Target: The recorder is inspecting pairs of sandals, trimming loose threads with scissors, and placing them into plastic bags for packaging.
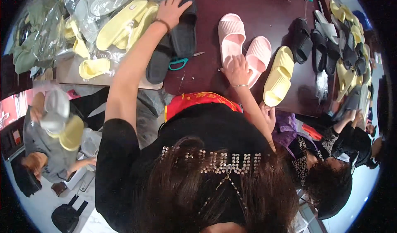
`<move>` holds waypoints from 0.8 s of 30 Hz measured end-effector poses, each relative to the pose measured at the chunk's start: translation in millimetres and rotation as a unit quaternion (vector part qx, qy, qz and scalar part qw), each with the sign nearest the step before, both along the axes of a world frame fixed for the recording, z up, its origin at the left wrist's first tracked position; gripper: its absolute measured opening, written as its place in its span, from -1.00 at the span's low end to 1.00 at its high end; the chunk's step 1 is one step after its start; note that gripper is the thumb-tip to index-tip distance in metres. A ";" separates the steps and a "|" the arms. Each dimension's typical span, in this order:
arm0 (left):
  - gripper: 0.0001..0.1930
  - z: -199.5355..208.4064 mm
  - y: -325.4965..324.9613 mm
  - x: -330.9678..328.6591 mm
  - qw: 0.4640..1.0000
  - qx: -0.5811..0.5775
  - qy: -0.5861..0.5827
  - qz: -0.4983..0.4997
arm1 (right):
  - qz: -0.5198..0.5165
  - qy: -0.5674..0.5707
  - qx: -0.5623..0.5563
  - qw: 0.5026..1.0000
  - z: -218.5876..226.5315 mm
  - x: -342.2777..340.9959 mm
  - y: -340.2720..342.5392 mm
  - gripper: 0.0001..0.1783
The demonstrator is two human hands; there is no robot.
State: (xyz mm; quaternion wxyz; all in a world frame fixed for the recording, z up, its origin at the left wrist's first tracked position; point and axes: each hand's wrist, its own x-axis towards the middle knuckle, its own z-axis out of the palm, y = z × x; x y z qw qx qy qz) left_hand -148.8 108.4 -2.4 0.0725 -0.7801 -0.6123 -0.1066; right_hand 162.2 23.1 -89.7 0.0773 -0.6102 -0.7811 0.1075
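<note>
My left hand (173,11), a thin band round its wrist, reaches far out over the black slippers (182,36) at the upper middle. Its fingers are spread and rest on or just above them. My right hand (237,69) is closed over the heel of the left pink slipper (231,36), thumb at one side. Beside it lies a second pink slipper (259,53) with a ribbed strap. A yellow slipper (281,71) lies to the right of the pink pair. Teal-handled scissors (178,63) lie between the black slippers and the pink pair.
Bagged yellow slippers (122,24) and grey ones crowd the left of the dark red table (206,82). A black slipper (302,40) and heaps of other slippers (351,38) fill the right. One person (49,146) handles slippers at left; others sit close at right.
</note>
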 end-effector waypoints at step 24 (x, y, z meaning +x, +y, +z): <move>-0.46 -52.4 -165.9 13.9 0.818 -0.505 -0.248 0.119 | 0.070 0.087 0.018 0.994 8.0 -1.2 -22.4 -0.53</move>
